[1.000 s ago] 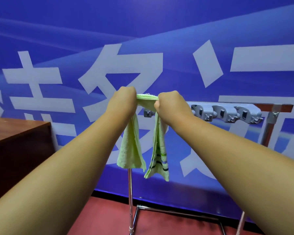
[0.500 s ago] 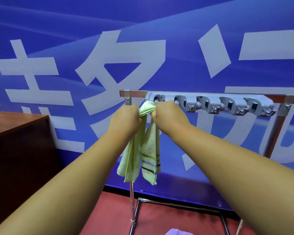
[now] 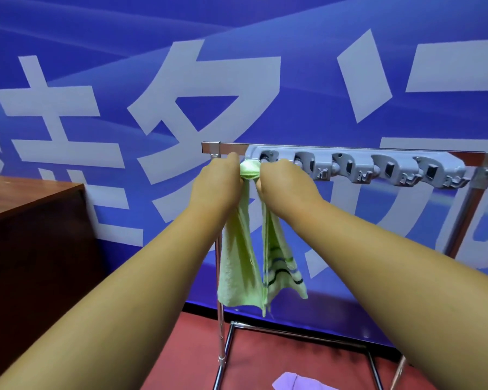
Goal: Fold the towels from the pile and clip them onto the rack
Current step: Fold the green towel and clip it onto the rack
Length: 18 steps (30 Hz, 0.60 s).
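Gripping a bunched fold of the light green towel [image 3: 238, 263] from either side, the left hand [image 3: 217, 182] and the right hand [image 3: 286, 182] hold it up at the left end of the grey clip strip [image 3: 378, 168]; both hands' fingers are curled tight round the cloth, backs toward the camera, so the fingertips are hidden; the fold sits between the two fists, just beside the first clip [image 3: 266, 159], and may already touch it, though the hands cover the contact; below the fists the towel hangs in two tails, the left plain, the right striped dark and blue near its hem; the strip carries five clips under the top bar of the chrome rack [image 3: 221, 330], whose left post drops behind the towel; a blue banner [image 3: 124, 80] with large white characters fills the wall behind; a dark wooden table [image 3: 26, 220] stands at the left; a lilac cloth [image 3: 296, 382] lies on the red floor [image 3: 265, 358].
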### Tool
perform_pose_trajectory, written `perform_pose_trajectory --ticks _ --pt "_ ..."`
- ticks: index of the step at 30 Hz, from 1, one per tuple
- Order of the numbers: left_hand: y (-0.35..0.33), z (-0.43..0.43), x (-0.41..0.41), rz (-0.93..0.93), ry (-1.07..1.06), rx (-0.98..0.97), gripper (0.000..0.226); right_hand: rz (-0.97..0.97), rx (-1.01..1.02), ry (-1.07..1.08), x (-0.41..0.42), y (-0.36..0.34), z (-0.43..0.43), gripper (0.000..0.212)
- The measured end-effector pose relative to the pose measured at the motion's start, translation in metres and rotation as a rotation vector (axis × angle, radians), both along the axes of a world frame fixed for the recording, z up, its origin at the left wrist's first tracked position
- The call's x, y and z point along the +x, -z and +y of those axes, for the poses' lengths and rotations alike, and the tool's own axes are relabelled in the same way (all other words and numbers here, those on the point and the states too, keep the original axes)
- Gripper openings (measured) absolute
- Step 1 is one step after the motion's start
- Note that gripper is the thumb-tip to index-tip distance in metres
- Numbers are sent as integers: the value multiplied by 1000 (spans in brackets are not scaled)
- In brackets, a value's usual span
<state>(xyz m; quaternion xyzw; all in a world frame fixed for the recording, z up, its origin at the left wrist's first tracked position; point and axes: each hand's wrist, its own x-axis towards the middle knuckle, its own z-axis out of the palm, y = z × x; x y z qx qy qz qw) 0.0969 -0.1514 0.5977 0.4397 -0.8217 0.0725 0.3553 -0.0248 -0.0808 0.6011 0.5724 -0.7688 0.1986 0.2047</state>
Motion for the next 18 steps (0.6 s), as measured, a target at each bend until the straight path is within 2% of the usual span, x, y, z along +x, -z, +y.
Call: perform_pose_trajectory --ticks 1,4,7,13,18 --pt "5 0 1 4 -2 -5 11 12 26 -2 0 7 2 17" --pt "14 0 3 67 7 -13 10 -5 14 -23 -1 14 7 5" --pt "24 -3 3 145 30 41 6 -89 -50 -57 2 17 11 6" --pt "62 -14 2 274 68 280 7 -437 -120 -54 3 43 6 11" --pt "109 -15 -3 309 111 463 6 -515 50 23 7 89 5 20"
